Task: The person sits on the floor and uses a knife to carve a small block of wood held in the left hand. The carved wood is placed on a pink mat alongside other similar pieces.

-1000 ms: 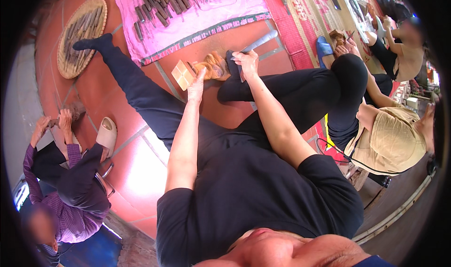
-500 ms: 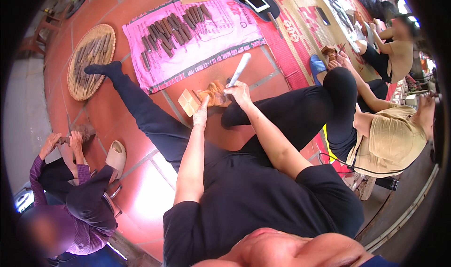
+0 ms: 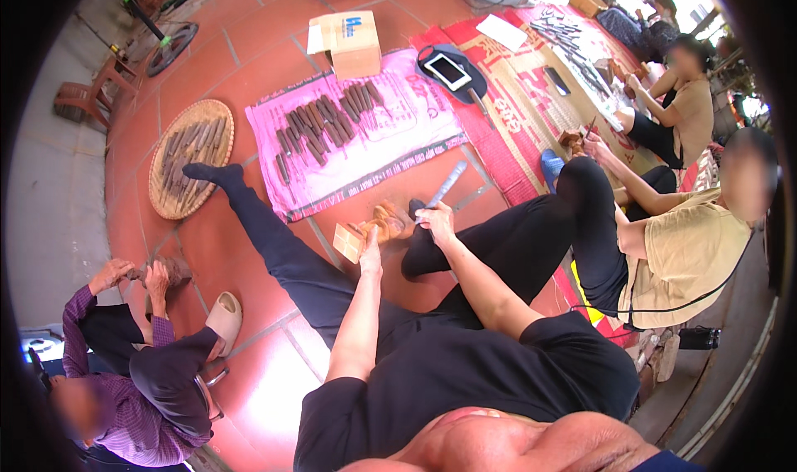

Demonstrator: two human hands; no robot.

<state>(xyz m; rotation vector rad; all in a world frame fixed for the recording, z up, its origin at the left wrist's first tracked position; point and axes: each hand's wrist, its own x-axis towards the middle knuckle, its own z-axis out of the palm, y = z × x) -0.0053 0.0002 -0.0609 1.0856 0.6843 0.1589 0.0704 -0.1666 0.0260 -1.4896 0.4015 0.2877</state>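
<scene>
My left hand (image 3: pixel 371 254) is closed on a brown wood carving (image 3: pixel 383 221) that has a pale, square block-like base (image 3: pixel 348 242). The base points left, and the rounded carved part lies toward my right hand. Closed around a long tool with a pale grey-blue handle (image 3: pixel 449 181), my right hand (image 3: pixel 437 221) is just right of the carving. The handle slants up and away to the right. The tool's working end is hidden, and I cannot tell whether it touches the wood. My bent leg in black (image 3: pixel 506 223) lies beside the right hand.
Beyond my hands, a pink sheet (image 3: pixel 423 132) bears several dark-handled tools (image 3: pixel 311 132). A round woven tray (image 3: pixel 156 173) of tools sits by my outstretched foot. Behind stand a cardboard box (image 3: pixel 357 59) and a cap with a phone (image 3: pixel 447 72). Co-workers sit left (image 3: pixel 137 414) and right (image 3: pixel 685 256).
The view has tilted upward, so the floor things sit lower and the box shows whole. Both hands keep their holds; the tool's handle leans a little more to the right.
</scene>
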